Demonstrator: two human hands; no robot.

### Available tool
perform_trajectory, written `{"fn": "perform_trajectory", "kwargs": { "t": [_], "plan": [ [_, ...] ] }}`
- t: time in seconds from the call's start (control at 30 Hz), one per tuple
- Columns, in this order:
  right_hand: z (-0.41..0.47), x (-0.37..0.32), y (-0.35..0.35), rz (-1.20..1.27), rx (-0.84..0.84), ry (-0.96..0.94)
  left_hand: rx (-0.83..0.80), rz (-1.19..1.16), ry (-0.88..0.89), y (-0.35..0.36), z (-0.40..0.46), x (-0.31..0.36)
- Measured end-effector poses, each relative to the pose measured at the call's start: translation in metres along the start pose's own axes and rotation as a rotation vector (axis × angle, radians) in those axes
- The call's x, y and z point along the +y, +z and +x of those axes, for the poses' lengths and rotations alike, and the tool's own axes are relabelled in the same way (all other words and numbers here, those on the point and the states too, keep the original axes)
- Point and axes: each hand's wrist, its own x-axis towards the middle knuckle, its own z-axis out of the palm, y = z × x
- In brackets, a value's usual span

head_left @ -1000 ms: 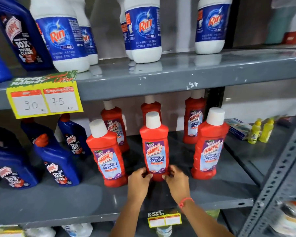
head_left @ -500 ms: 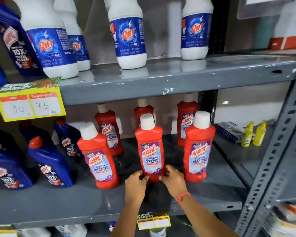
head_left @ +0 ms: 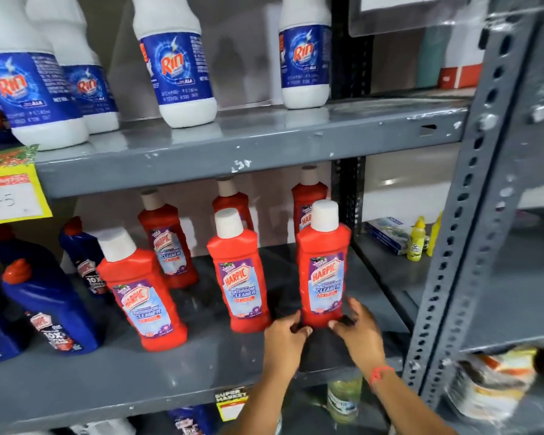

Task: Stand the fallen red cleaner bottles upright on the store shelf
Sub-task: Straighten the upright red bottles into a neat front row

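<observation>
Several red Harpic cleaner bottles with white caps stand upright on the grey middle shelf (head_left: pixel 198 368). In the front row are the left bottle (head_left: pixel 142 296), the middle bottle (head_left: pixel 242 277) and the right bottle (head_left: pixel 324 271). Three more stand behind them, such as one at the back left (head_left: pixel 167 243). My left hand (head_left: pixel 283 339) and my right hand (head_left: pixel 358 331) clasp the base of the front right bottle from either side. No red bottle lies on its side in view.
Blue Harpic bottles (head_left: pixel 47 306) crowd the shelf's left end. White Rin bottles (head_left: pixel 179 73) stand on the shelf above. A perforated grey post (head_left: pixel 471 215) rises at the right, with small yellow bottles (head_left: pixel 416 240) and a box (head_left: pixel 387 233) behind it. A yellow price tag (head_left: pixel 11 196) hangs at left.
Both hands have left the base of the front middle bottle and moved right to the base of the front right bottle. The camera has swung right and closer.
</observation>
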Motion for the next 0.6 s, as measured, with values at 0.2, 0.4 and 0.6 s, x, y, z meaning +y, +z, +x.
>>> {"fn": "perform_trajectory", "kwargs": {
  "t": [0.2, 0.4, 0.6],
  "plan": [
    [0.016, -0.005, 0.002, -0.048, -0.112, 0.047, 0.072, 0.071, -0.001, 0.012, 0.013, 0.002],
    [0.023, 0.006, -0.012, -0.005, -0.092, 0.085, 0.038, 0.093, 0.034, 0.025, 0.018, 0.011],
    [0.032, 0.007, -0.022, -0.111, -0.08, 0.074, 0.044, 0.094, 0.023, 0.036, 0.02, 0.016]
  ]
}}
